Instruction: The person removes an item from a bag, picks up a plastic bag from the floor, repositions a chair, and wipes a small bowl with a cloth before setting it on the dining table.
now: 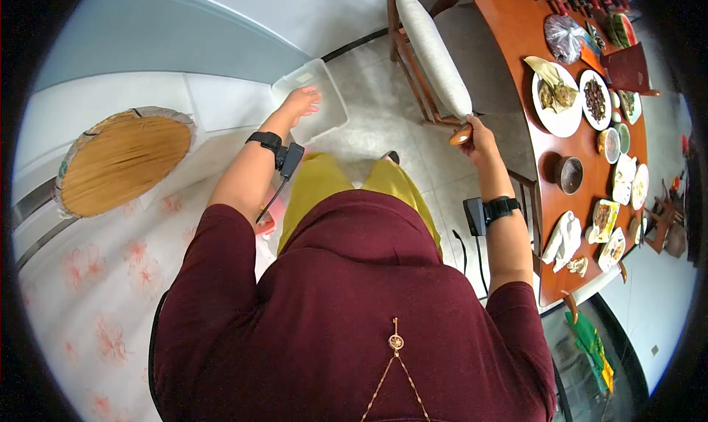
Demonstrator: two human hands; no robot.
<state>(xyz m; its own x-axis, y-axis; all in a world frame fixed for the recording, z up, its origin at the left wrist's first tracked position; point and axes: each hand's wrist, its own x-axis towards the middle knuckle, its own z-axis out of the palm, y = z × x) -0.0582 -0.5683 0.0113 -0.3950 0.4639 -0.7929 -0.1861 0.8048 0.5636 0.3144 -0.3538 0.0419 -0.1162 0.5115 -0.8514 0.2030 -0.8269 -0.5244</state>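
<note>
My right hand (479, 137) is wrapped round the wooden end of the back of a chair (435, 50). The chair has a long white padded back and brown wooden legs, and its brown rounded tip shows beside my fingers. Nothing is in my left hand (301, 103), which hangs with its fingers apart above a translucent plastic bin (335, 116) on the floor. From this angle I cannot tell whether the hand touches the bin's rim.
A wooden dining table (549, 179) on the right carries plates of food, a dark bowl (569, 174) and a white cloth (563, 240). To the left, a round woven board (122, 164) lies near a flower-patterned white cover (110, 304). Grey tiles (376, 105) form the floor.
</note>
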